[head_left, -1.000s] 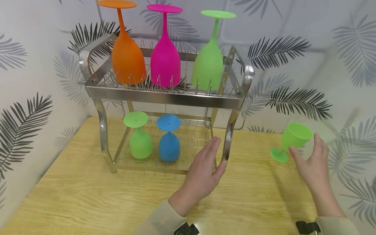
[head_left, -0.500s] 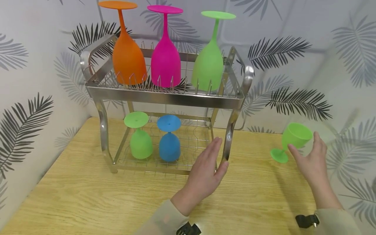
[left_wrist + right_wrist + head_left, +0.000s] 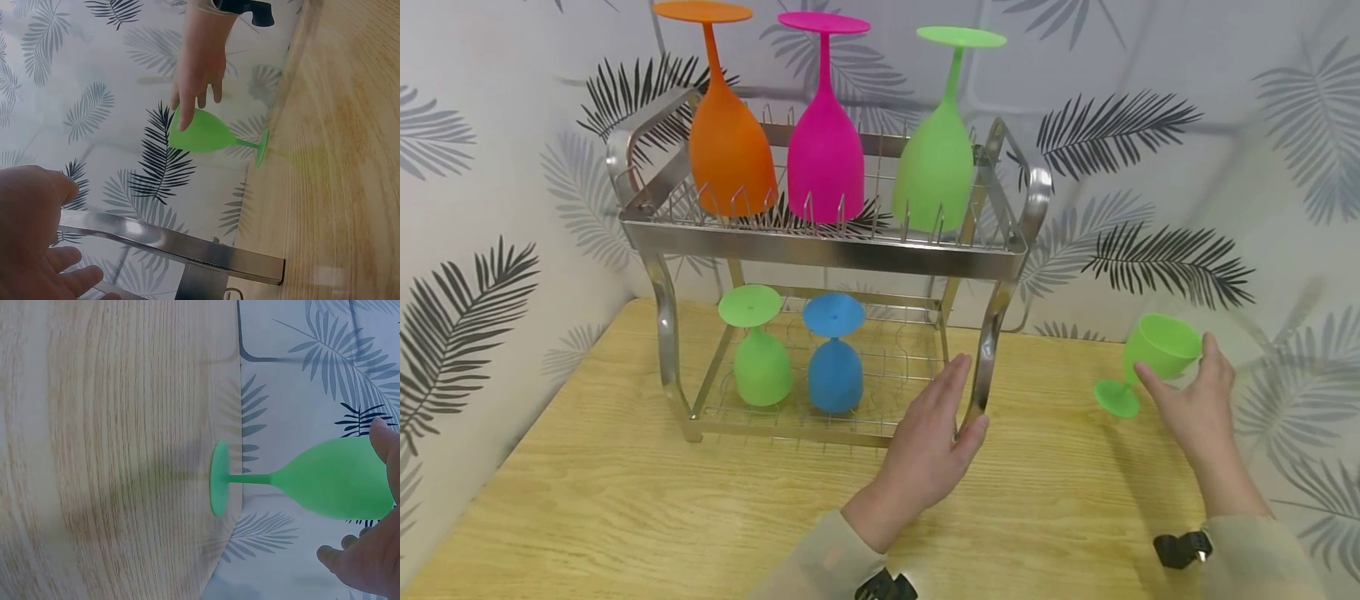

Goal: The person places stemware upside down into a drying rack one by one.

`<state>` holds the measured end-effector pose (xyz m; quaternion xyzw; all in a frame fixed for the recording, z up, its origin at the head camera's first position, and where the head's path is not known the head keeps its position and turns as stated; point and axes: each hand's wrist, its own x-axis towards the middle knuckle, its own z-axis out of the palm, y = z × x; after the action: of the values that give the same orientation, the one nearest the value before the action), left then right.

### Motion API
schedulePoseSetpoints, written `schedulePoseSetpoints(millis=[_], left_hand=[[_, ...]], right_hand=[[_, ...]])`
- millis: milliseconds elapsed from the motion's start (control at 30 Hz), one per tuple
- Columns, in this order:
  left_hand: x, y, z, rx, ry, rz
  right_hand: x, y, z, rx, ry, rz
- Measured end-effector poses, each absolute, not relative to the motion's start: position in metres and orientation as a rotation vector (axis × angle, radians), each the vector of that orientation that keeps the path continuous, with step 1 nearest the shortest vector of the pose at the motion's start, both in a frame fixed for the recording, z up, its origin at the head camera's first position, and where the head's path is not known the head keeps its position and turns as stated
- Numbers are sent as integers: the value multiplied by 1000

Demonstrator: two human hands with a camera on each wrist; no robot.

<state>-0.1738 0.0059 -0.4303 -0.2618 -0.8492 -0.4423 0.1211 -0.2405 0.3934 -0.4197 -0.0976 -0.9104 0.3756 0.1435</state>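
Observation:
A small green goblet stands upright on its foot at the right of the table, near the wall. Around its bowl, my right hand is spread, thumb in front and fingers on the far side; firm contact cannot be made out. In the right wrist view, a gap shows between the goblet and the lower fingers. My left hand is held with straight fingers beside the right front leg of the metal dish rack, and whether it touches the leg is unclear.
Upside down on the upper tier are large orange, pink and green goblets. Below, a small green goblet and a blue one are inverted on the lower tier. The wooden table meets a leaf-patterned wall covering.
My right hand has edged slightly farther round the green goblet, which stays where it was. The left hand has shifted a little to the right.

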Motion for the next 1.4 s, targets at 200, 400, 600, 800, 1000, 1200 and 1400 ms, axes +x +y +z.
schedulePoseSetpoints(millis=[200,400,600,800,1000,1200,1400], left_hand=[[-173,8,-431,-764,-2477,-1264],[-172,9,-430,-757,-2485,-1249],[-172,10,-432,-755,-2503,-1257],[-172,12,-434,-757,-2532,-1263],[-171,13,-434,-740,-2550,-1280],[-169,14,-435,-729,-2575,-1306],[-168,15,-437,-734,-2574,-1302]], right_hand=[[-248,397,-423,-276,-2619,1118],[-255,400,-426,-291,-2604,1125],[-259,400,-425,-326,-2590,1149],[-262,401,-424,-363,-2581,1170],[-265,399,-422,-346,-2568,1176],[-268,399,-421,-348,-2569,1196],[-269,400,-421,-344,-2560,1256]])
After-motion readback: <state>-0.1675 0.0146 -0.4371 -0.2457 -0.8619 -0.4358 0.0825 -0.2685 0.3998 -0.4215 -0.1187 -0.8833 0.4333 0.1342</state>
